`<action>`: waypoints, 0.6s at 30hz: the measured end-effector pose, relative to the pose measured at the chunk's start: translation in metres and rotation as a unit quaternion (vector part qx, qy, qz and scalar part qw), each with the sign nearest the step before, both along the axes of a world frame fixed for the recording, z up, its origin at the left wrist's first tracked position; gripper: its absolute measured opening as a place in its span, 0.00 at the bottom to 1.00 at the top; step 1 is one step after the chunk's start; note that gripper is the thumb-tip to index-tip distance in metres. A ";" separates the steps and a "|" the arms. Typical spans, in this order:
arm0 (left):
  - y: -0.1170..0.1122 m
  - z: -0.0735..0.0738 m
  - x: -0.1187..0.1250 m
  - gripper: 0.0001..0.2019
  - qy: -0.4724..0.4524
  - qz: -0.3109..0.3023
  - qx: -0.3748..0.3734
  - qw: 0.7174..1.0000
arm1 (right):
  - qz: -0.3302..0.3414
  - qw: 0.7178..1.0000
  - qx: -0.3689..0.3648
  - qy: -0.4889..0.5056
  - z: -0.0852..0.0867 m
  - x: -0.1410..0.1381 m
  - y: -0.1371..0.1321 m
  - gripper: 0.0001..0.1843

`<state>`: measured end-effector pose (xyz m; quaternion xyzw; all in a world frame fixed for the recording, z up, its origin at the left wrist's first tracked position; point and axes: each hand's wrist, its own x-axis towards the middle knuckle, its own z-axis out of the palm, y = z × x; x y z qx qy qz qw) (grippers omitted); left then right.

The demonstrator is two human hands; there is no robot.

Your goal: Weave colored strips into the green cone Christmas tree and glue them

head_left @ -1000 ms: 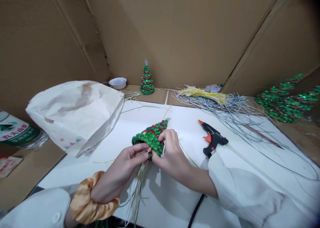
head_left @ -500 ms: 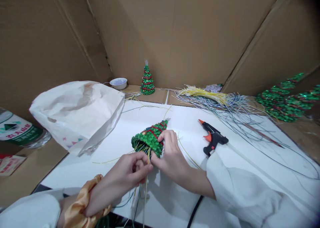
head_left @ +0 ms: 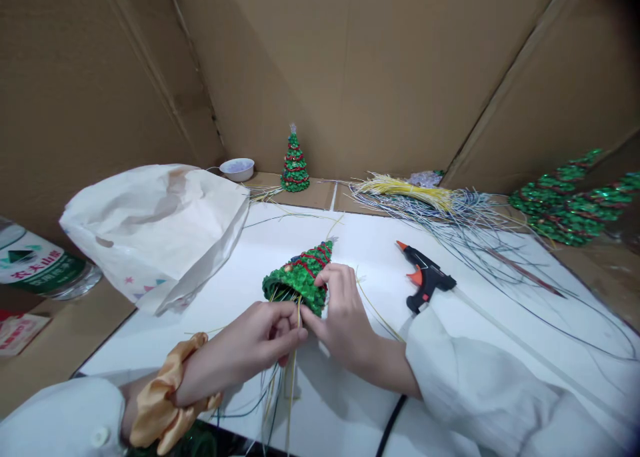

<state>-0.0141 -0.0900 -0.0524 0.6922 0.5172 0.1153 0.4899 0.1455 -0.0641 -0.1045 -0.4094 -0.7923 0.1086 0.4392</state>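
Bumpy green cone-shaped mini tree with red garland (head_left: 307, 277) sits tilted at the front middle of the smooth white tabletop (head_left: 370, 233), hollow base facing the wearer; right-hand grip (head_left: 345, 313) clamps its side, left-hand grip (head_left: 273, 330) pinches thin yellow-and-white strands (head_left: 290, 397) at the rim, ends trailing to the front edge. Open room rightward to the black-and-orange glue gun (head_left: 429, 278); crinkled white bag (head_left: 160, 223) covers part of the left edge.
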 end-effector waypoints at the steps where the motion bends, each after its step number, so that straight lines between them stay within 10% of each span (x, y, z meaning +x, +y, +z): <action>1: 0.001 -0.001 0.000 0.13 -0.003 -0.001 -0.004 1.000 | -0.001 1.000 0.022 -0.011 -0.002 0.000 0.000 0.11; 8: 0.003 -0.004 -0.002 0.13 -0.029 -0.013 -0.022 0.999 | 0.037 0.963 0.256 -0.073 -0.003 0.006 0.003 0.12; 18: 0.005 0.010 -0.007 0.15 0.095 -0.057 0.060 0.992 | 0.061 0.931 0.341 -0.119 -0.002 0.009 0.009 0.07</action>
